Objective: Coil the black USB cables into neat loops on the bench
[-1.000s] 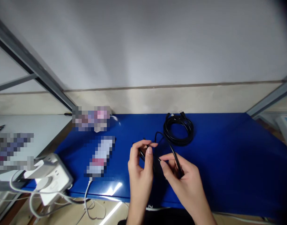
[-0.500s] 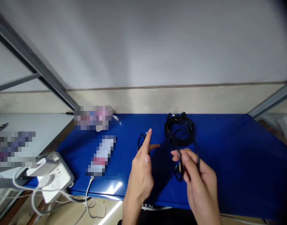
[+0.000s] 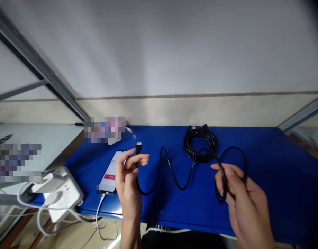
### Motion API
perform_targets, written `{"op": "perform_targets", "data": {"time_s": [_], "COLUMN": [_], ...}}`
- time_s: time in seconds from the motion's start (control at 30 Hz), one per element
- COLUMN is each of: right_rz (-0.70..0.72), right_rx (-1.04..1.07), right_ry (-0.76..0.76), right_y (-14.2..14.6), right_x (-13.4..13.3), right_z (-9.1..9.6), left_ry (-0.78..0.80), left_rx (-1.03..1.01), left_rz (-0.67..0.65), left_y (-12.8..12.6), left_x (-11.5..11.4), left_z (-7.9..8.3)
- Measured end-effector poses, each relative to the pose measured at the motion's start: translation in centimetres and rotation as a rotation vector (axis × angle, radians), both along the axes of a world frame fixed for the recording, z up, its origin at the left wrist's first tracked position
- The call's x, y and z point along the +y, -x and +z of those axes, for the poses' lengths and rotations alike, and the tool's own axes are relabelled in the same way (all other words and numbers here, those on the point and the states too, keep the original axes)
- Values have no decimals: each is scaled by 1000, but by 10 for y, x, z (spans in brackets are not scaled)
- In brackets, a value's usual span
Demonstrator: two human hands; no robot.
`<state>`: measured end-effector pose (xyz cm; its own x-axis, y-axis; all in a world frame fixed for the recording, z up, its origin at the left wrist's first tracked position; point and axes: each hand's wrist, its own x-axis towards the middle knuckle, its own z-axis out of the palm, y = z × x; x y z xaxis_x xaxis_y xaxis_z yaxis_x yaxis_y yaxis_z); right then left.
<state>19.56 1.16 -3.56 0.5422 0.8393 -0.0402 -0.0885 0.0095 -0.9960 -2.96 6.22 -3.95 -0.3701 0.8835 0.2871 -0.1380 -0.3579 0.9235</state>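
Observation:
My left hand [image 3: 129,176] is closed on one end of a black cable [image 3: 171,174], its plug [image 3: 138,148] sticking up above my fingers. The cable sags in waves across the blue mat [image 3: 265,173] to my right hand [image 3: 239,197], which grips a loop of it. A second black cable lies coiled [image 3: 200,142] at the back of the mat, just behind the stretched cable.
A phone [image 3: 112,171] with a lit screen lies on the mat left of my left hand, a white cord running from its near end. A white power strip [image 3: 60,195] with plugs sits at the mat's left corner. A grey metal frame [image 3: 44,79] slants at the left.
My hands have moved apart, left hand to the left and right hand to the right, and the black cable that was bunched between them now stretches out across the mat.

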Motion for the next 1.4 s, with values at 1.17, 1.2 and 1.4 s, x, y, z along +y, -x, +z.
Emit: {"op": "perform_targets", "data": {"time_s": [1.17,1.2,1.4], "right_rz": [253,293,388], "right_rx": [-669,-591,-399], "right_ry": [-392,-388,-329], "right_y": [0,0,-3], "right_x": [-8,-5,17], "right_z": [6,2,-40], "left_ry": [358,366,337], "left_rx": [818,808,863], "left_rz": [-38,-37,-53], "left_y": [1,1,-1], "left_x": [12,14,20], "left_z": [-14,-19,-37]}}
